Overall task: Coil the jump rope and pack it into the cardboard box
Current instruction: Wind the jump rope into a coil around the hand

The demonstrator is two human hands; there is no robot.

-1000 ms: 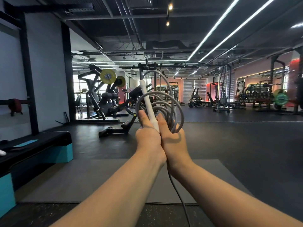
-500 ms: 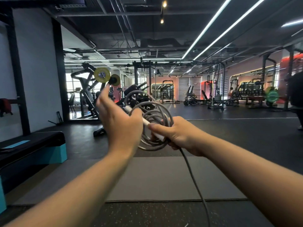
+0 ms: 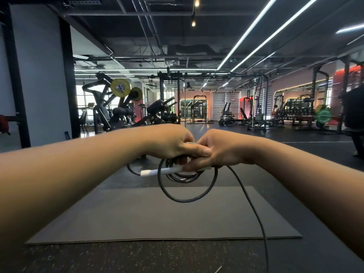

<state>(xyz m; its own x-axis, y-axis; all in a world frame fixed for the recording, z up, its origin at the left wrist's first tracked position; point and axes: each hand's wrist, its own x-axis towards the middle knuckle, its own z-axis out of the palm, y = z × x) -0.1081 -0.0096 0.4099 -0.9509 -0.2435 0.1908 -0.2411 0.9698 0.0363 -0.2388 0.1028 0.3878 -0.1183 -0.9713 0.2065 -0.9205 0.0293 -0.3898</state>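
Observation:
Both of my hands meet at chest height over the floor mat. My left hand (image 3: 171, 142) and my right hand (image 3: 218, 150) grip the top of a coiled grey jump rope (image 3: 187, 199), whose loops hang below them. A white handle (image 3: 163, 171) lies across the coil, pointing left, with its right end under my right-hand fingers. A loose strand of the rope (image 3: 254, 211) trails from my right hand down toward the bottom edge. No cardboard box is in view.
A dark grey mat (image 3: 149, 217) lies on the black rubber floor below my hands. Gym machines with yellow plates (image 3: 120, 87) stand at the back left, racks and a green plate (image 3: 323, 116) at the back right. A white wall with a black post (image 3: 68, 79) is left.
My left hand has come back onto the coil from above. Both hands turned the coil over, so the loops now hang downward and the white handle points left.

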